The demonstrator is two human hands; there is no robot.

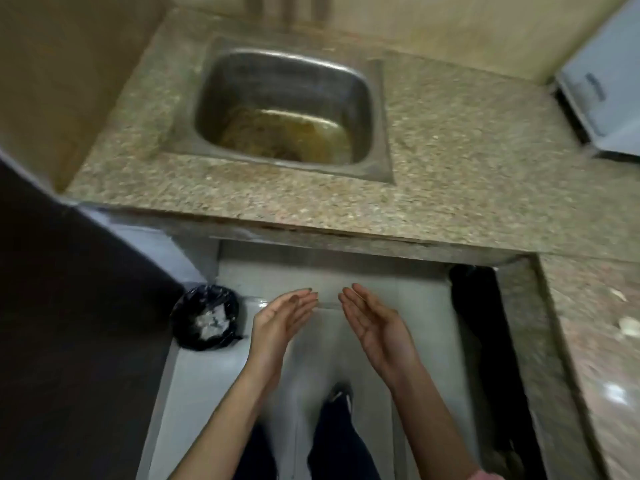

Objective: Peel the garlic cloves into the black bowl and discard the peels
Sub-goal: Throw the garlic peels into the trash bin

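Observation:
My left hand (280, 317) and my right hand (375, 323) hover side by side over the floor, palms facing each other, fingers straight, holding nothing. On the floor to the left of my left hand stands a small bin lined with a black bag (206, 318), with pale scraps inside. Two pale bits that look like garlic pieces (628, 325) lie on the counter at the far right. No black bowl is in view.
A granite counter (450, 161) runs across the top with a steel sink (287, 105) holding brownish water. A white appliance (602, 105) sits at the back right. A dark panel (69, 306) rises on the left. My legs show below.

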